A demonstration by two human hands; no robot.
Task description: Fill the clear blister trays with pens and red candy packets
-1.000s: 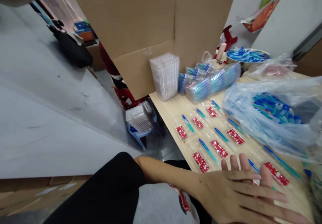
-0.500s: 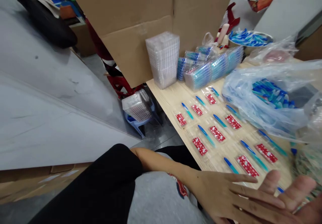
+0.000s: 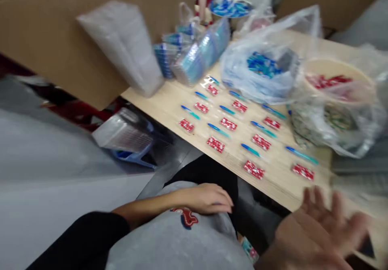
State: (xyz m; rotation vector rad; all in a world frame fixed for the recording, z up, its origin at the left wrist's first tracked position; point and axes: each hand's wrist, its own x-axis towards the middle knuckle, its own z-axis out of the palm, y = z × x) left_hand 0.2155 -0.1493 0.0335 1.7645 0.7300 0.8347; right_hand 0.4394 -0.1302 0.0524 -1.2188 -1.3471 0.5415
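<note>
The right hand is spread and empty at lower right, just off the tabletop; the left hand rests curled on grey clothing. About 10 red cards lie in rows beside blue pens; a plastic bag at upper right holds more pens.

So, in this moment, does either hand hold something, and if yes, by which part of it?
Nothing is held. The left hand rests on grey clothing, and the right hand, blurred, is open with spread fingers beside the wooden table.
</note>
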